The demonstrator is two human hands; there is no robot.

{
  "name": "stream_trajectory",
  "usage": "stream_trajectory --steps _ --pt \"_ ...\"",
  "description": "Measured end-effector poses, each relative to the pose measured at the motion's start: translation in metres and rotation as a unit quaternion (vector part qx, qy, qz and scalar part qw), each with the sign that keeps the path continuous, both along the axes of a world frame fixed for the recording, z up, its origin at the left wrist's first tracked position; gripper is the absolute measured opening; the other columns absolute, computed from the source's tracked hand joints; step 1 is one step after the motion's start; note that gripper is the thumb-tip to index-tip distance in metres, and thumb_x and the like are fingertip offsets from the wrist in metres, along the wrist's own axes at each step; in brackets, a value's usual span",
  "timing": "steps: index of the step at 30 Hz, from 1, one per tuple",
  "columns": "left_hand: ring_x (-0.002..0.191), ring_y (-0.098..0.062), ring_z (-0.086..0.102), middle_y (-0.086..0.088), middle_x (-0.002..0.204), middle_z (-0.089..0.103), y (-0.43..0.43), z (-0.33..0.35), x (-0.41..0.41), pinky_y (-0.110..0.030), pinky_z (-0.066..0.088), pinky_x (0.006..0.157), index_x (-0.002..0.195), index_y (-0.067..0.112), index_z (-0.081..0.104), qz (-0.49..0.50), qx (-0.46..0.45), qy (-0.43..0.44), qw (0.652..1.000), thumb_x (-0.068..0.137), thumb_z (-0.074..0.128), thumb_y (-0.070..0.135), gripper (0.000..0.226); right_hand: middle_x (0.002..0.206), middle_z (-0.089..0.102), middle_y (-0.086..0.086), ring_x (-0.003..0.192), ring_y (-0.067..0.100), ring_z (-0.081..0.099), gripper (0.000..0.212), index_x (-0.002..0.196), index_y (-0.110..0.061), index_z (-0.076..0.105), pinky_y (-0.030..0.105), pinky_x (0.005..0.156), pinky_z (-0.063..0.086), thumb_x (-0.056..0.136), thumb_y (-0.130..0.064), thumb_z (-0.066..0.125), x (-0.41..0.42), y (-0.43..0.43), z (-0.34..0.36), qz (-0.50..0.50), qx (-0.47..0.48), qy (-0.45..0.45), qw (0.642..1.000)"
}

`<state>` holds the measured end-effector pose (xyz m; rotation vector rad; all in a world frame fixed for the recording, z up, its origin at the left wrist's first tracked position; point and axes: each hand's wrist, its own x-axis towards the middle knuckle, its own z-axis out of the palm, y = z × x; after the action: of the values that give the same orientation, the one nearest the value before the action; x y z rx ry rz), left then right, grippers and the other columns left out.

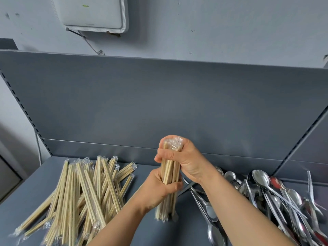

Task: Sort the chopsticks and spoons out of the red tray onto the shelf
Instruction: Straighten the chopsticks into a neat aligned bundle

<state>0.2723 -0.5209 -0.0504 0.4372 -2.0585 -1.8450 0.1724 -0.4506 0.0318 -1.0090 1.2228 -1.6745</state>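
I hold a bundle of wrapped wooden chopsticks [168, 173] upright, its lower end standing on the grey shelf [174, 235]. My right hand [186, 160] grips the bundle's top, where the clear wrappers bunch up. My left hand [159, 189] clasps its middle from the left. A loose pile of wrapped chopsticks [83, 197] lies on the shelf to the left. On the right lies a heap of metal spoons [276, 197], some with red handles. The red tray is out of view.
The shelf's grey back panel [159, 107] rises close behind my hands, with a slotted upright [23, 107] on the left. A white box [92, 13] hangs on the wall above. A few spoons [209, 210] lie near the bundle's foot.
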Motion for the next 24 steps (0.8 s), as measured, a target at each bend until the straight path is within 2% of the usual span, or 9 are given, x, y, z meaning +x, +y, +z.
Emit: stream_trajectory --steps 6,10,13,15,17,18,20,22,24 --pt "0.063 -0.021 0.05 -0.014 0.067 0.051 0.006 -0.014 0.0 -0.027 0.049 0.064 0.076 -0.012 0.052 0.007 0.003 -0.041 0.999 0.072 0.075 0.012 0.034 0.062 0.055 0.008 0.057 0.018 0.059 0.023 0.074 -0.012 0.058 0.026 0.064 0.054 0.068 -0.002 0.078 -0.003 -0.005 -0.012 -0.045 0.044 0.022 0.998" --pt "0.064 -0.017 0.06 -0.004 0.065 0.059 0.006 -0.014 0.004 -0.035 0.055 0.073 0.076 0.005 0.056 0.008 -0.008 -0.051 0.999 0.082 0.068 0.01 0.014 0.073 0.066 0.008 0.07 0.023 0.067 0.025 0.087 -0.009 0.062 0.034 0.073 0.057 0.071 -0.008 0.081 -0.005 -0.008 -0.026 -0.066 0.096 0.035 0.993" --pt "0.063 -0.009 0.053 0.004 0.068 0.055 -0.006 -0.014 0.019 -0.021 0.049 0.064 0.078 0.015 0.053 -0.039 -0.051 -0.106 0.992 0.076 0.073 0.03 0.025 0.065 0.063 0.011 0.062 0.022 0.064 0.012 0.081 -0.003 0.06 0.036 0.069 0.059 0.087 -0.008 0.069 0.0 -0.014 -0.04 -0.1 0.135 0.023 0.986" --pt "0.079 -0.011 0.064 0.004 0.084 0.067 -0.023 -0.015 0.035 -0.024 0.052 0.078 0.094 0.018 0.062 -0.028 -0.032 -0.105 0.994 0.07 0.073 0.042 0.035 0.063 0.057 0.011 0.055 0.019 0.06 0.015 0.078 -0.003 0.056 0.032 0.061 0.059 0.09 -0.006 0.064 -0.001 -0.02 -0.051 -0.139 0.156 -0.025 0.978" --pt "0.101 -0.011 0.063 0.006 0.106 0.069 -0.045 -0.021 0.052 -0.033 0.05 0.095 0.109 0.025 0.064 0.069 -0.077 -0.108 0.989 0.071 0.062 0.051 0.046 0.065 0.053 0.011 0.055 0.017 0.058 0.014 0.078 -0.004 0.055 0.031 0.058 0.058 0.091 -0.005 0.062 0.001 -0.026 -0.06 -0.163 0.181 -0.065 0.968" --pt "0.111 -0.01 0.059 0.01 0.117 0.065 -0.056 -0.026 0.06 -0.036 0.045 0.101 0.114 0.03 0.062 0.119 -0.182 -0.149 0.964 0.073 0.054 0.056 0.048 0.067 0.053 0.01 0.056 0.018 0.058 0.013 0.08 -0.005 0.055 0.031 0.057 0.058 0.091 -0.005 0.062 0.003 -0.03 -0.065 -0.171 0.196 -0.081 0.962" --pt "0.134 -0.016 0.038 0.011 0.14 0.046 -0.07 -0.036 0.073 -0.043 0.026 0.114 0.131 0.04 0.048 0.143 -0.428 -0.295 0.842 0.078 0.045 0.065 0.059 0.07 0.055 0.011 0.061 0.019 0.058 0.01 0.082 -0.005 0.056 0.029 0.056 0.057 0.091 -0.004 0.062 0.01 -0.038 -0.078 -0.189 0.23 -0.106 0.949" --pt "0.145 -0.025 0.013 0.004 0.155 0.023 -0.075 -0.046 0.078 -0.052 0.004 0.116 0.142 0.042 0.032 0.11 -0.499 -0.389 0.766 0.076 0.042 0.073 0.074 0.079 0.062 0.014 0.07 0.023 0.063 0.009 0.087 -0.007 0.057 0.03 0.06 0.056 0.088 -0.011 0.065 0.018 -0.047 -0.094 -0.214 0.284 -0.083 0.931" --pt "0.147 -0.028 0.002 -0.001 0.16 0.012 -0.08 -0.052 0.08 -0.059 -0.003 0.114 0.144 0.04 0.027 0.111 -0.499 -0.416 0.752 0.078 0.044 0.069 0.074 0.087 0.066 0.013 0.078 0.024 0.064 0.017 0.093 -0.009 0.059 0.03 0.065 0.05 0.084 -0.02 0.069 0.025 -0.057 -0.111 -0.246 0.336 -0.022 0.909"
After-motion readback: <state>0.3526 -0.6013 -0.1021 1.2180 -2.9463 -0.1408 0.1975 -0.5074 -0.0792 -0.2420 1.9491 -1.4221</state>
